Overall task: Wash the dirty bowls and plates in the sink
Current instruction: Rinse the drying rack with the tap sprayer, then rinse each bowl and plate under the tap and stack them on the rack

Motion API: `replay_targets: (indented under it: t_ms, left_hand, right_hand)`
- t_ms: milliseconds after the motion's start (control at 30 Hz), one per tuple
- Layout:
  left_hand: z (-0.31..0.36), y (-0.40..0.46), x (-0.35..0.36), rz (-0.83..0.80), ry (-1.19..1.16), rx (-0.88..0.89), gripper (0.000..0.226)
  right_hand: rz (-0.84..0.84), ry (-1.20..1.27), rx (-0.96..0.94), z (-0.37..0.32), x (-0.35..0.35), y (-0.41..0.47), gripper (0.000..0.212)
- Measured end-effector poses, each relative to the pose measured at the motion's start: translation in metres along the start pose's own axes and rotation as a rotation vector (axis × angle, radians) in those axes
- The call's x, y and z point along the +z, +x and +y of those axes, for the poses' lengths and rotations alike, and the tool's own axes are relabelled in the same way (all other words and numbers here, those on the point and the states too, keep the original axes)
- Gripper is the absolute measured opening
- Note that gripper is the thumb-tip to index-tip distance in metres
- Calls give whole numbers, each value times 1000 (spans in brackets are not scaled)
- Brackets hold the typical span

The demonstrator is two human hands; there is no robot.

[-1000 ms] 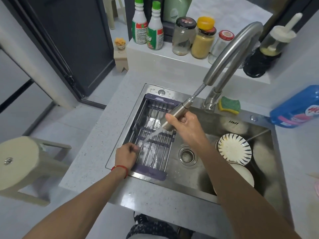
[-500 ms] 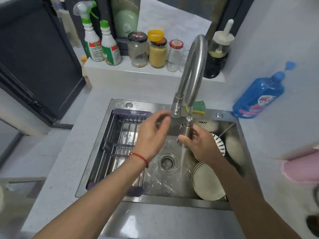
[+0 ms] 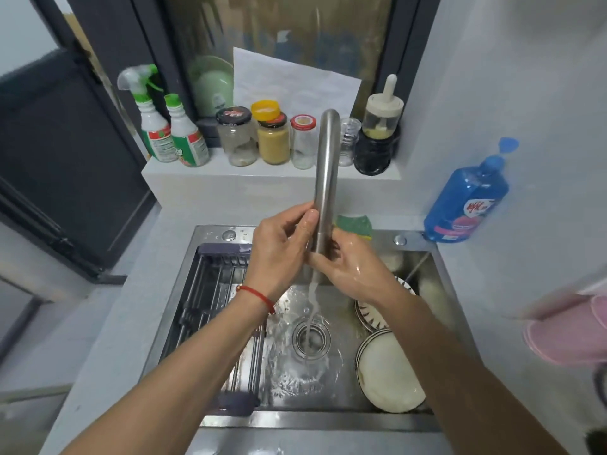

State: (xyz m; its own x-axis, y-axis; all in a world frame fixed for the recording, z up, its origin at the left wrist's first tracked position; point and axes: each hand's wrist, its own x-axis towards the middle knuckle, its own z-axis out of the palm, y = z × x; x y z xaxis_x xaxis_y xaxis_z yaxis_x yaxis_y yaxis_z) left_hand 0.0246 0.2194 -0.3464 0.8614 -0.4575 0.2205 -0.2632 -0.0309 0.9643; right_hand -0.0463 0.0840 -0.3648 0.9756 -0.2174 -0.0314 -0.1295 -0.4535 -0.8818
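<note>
While curling round the lower end of the steel faucet [image 3: 325, 178], with the left hand [image 3: 279, 254] pinching the spout tip between thumb and fingers [image 3: 307, 221] and the wet right hand [image 3: 353, 269] clasping it from the other side, seemingly seating the spray head in the spout. Pouring straight down between the two palms into the drain [image 3: 310, 339], splashing over the bare steel floor of the sink [image 3: 226, 236]. Lying untouched along the right wall: a pale plate [image 3: 389, 377] nearest, a striped bowl [image 3: 372, 318] partly under the right forearm, both dry-looking and not yet washed. Filling the left half, a dark drying rack [image 3: 213, 307]. Waiting behind the spout, a green sponge [image 3: 356, 224]; standing on the surface at right, a blue soap bottle [image 3: 468, 200]. Judging the step as setting up the water; next calling for letting go, reaching for sponge and soap, then lifting the plate under the stream.
</note>
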Motion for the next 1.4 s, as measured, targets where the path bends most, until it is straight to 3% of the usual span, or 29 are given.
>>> replay_targets:
  t_ms: [167,267,333,367,467,567,667,767,867,1067,1167,1233,1300,1400]
  left_hand:
    - [-9,-6,14,6,36,2,37]
    - [-18,-15,32,-17,-1,-9,37]
    - [-24,-25,40,16,-51,-42,35]
    - [-29,-31,41,40,-75,-64,34]
    - [-53,-59,45,-9,-40,-170,43]
    - [-78,-81,60,-8,-24,-296,50]
    - [-105,-98,72,41,47,-454,40]
    - [-154,-124,87,-121,342,-707,30]
    - [-179,-139,103,-162,308,-1023,21]
    - [-201,-150,124,-271,327,-1179,26]
    - [-204,-152,122,-263,344,-1200,26]
    - [-202,-147,119,-186,279,-1193,21]
    - [-199,-141,116,-120,86,-1209,34]
    - [-194,-129,106,84,-321,-1223,41]
  right_hand:
    - [-18,60,10,14,-19,-7,45]
    - [-86,231,58,46,-45,-27,33]
    - [-65,230,209,93,-61,-39,40]
    - [-40,196,326,125,-65,-43,40]
    - [-46,-288,617,224,-57,-67,36]
    - [-74,-453,637,280,-34,-94,46]
    - [-2,-657,526,293,-18,-109,42]
    - [23,-822,419,302,-12,-117,38]
    - [74,-900,336,299,-10,-124,40]
    - [-12,-893,327,294,-9,-123,7]
    - [-9,-869,226,284,-19,-128,4]
    - [18,-822,269,269,-27,-112,20]
    - [-11,-780,357,249,-25,-87,37]
    - [3,-517,520,228,-8,-54,33]
